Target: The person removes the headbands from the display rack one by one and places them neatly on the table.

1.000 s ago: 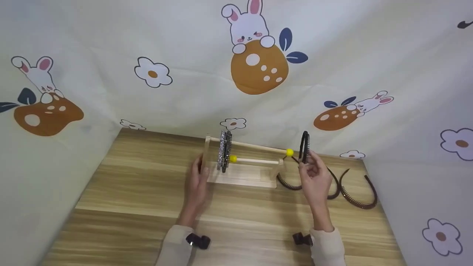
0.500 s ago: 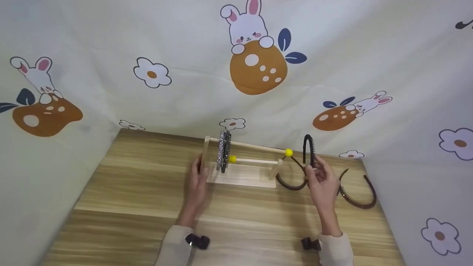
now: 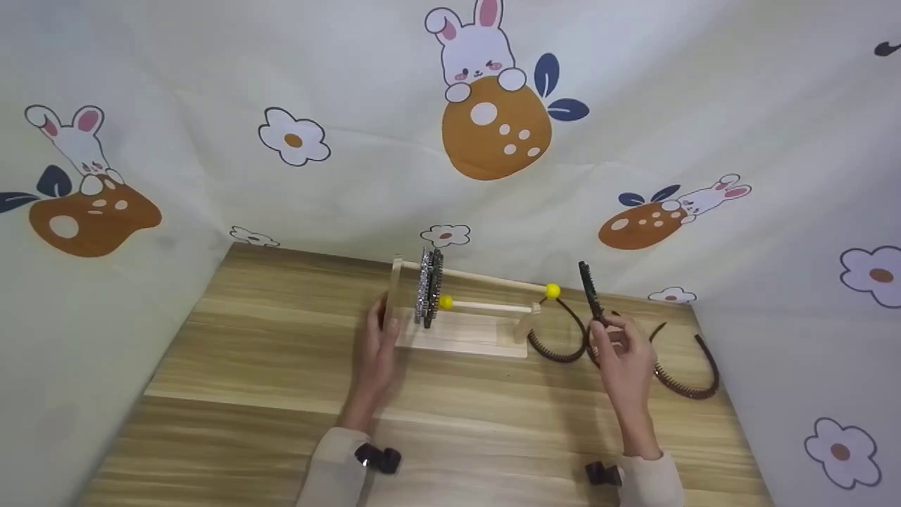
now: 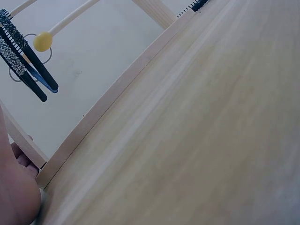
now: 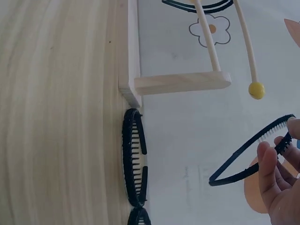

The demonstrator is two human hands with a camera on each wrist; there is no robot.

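In the head view, my left hand grips the left upright of a pale wooden rack, fingers behind and thumb in front. The rack has two rods with yellow ball ends. Silver and black glittery headbands hang together on the rear rod near the left upright. To the right of the rack, my right hand pinches a black toothed headband held up off the table. The right wrist view shows this headband as a pointed loop, its teeth at the fingertips.
Dark toothed headbands lie on the wood-grain table right of the rack: one by its right end, one partly behind my right hand, and a brown one near the right edge. Printed fabric walls enclose the table.
My right hand has moved right, away from the rods, with the headband, which has turned and now shows edge-on. The left hand and the rack stay in place.
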